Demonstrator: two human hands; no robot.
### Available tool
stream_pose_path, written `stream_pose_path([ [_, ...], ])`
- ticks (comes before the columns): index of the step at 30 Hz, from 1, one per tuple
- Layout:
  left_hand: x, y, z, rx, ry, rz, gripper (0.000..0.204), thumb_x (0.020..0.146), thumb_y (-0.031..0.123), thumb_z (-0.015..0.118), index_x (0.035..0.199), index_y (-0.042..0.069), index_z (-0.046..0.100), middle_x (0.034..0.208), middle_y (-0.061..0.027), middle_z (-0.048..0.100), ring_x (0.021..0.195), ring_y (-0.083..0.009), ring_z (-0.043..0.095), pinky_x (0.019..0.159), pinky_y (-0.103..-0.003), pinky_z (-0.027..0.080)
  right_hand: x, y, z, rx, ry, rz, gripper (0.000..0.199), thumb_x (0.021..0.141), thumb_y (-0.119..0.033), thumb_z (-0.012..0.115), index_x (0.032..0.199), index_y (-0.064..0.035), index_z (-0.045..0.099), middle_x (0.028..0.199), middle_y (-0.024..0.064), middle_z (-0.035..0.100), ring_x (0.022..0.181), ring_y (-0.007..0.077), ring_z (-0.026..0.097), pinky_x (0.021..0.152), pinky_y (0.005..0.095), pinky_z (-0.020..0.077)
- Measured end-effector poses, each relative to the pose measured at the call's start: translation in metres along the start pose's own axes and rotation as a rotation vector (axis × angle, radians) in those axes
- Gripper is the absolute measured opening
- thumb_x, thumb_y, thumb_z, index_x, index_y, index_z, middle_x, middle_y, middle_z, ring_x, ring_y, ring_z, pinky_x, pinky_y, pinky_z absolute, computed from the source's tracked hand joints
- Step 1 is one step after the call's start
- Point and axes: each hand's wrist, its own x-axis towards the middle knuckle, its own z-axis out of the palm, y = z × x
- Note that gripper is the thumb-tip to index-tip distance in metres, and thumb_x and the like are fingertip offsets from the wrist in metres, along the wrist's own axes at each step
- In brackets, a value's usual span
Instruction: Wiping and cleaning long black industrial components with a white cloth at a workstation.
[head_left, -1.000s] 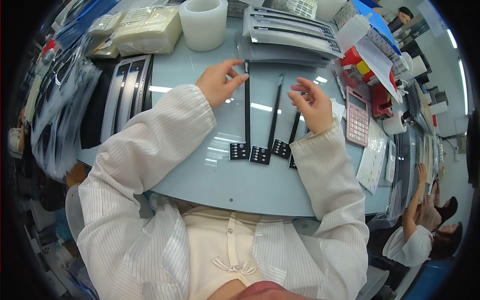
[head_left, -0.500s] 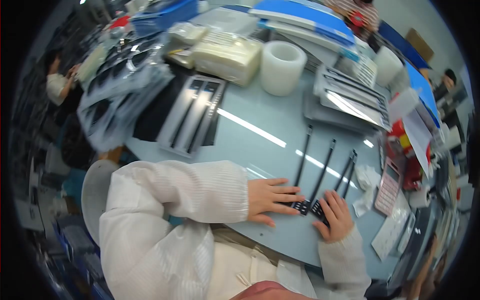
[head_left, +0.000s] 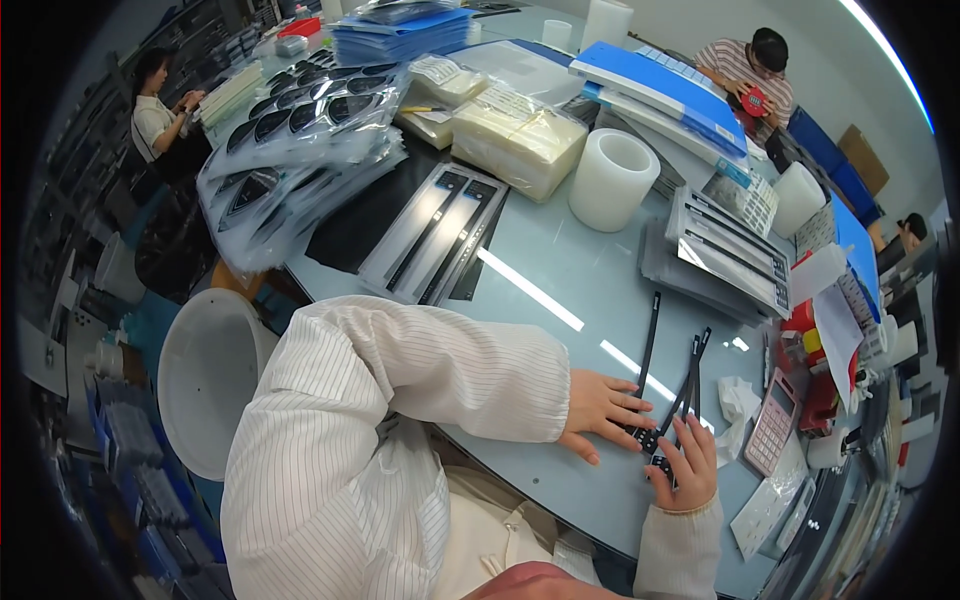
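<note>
Several thin black strips (head_left: 651, 345) with wide, white-marked ends lie on the glass-topped table close to me. My left hand (head_left: 603, 412) is palm down with its fingers stretched out, the fingertips resting on the wide ends. Just to the right, my right hand (head_left: 688, 462) has its fingers apart and lightly bent over the wide ends of the right-hand strips, which cross near their far tips. Neither hand appears to grip a strip. My fingers partly hide the wide ends.
Clear sleeves with black strips (head_left: 440, 230) lie at left, beside bagged black pieces (head_left: 300, 150). A plastic film roll (head_left: 613, 180) stands behind. More sleeved strips (head_left: 730, 250) are stacked at right, near a pink calculator (head_left: 772, 422) and crumpled tissue (head_left: 737, 410). Other people sit farther off.
The view has shifted. The strips on the right are now bunched closer together, where before they fanned out with wider gaps. My fingertips have come nearer each other.
</note>
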Motion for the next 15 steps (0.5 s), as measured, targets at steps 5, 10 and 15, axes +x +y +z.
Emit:
stream_pose_path([
  [5,-0.016,0.014,-0.014,0.069,0.129,-0.105,0.062,0.090,0.041,0.057,0.142,0.013,0.038,0.152,-0.0139,0.029,0.143,-0.0305,0.021,0.117,-0.051,0.014,0.023,-0.021,0.016,0.016,-0.023,-0.069,0.058,0.074,-0.027,0.074,0.123,-0.0014,0.056,0.137,0.0226,0.047,0.128,0.0409,0.043,0.105,0.0494,0.0331],
  [10,-0.091,0.021,-0.082,0.230,0.155,-0.538,0.065,0.079,0.025,0.071,0.137,0.012,0.045,0.144,-0.0157,0.040,0.137,-0.0307,0.034,0.113,-0.051,0.021,0.050,-0.034,0.031,0.021,-0.261,-0.020,0.068,0.080,-0.032,0.068,0.136,-0.0032,0.044,0.146,0.0180,0.038,0.134,0.0351,0.037,0.108,0.0489,0.0298],
  [15,-0.200,0.032,-0.104,0.504,0.204,-1.304,0.082,0.075,0.040,0.077,0.141,0.007,0.039,0.149,-0.0214,0.029,0.137,-0.0375,0.028,0.113,-0.044,0.026,0.043,-0.034,0.029,0.033,-0.342,0.038,0.063,0.085,-0.031,0.064,0.137,-0.0030,0.043,0.147,0.0142,0.037,0.137,0.0305,0.034,0.110,0.0495,0.0278],
])
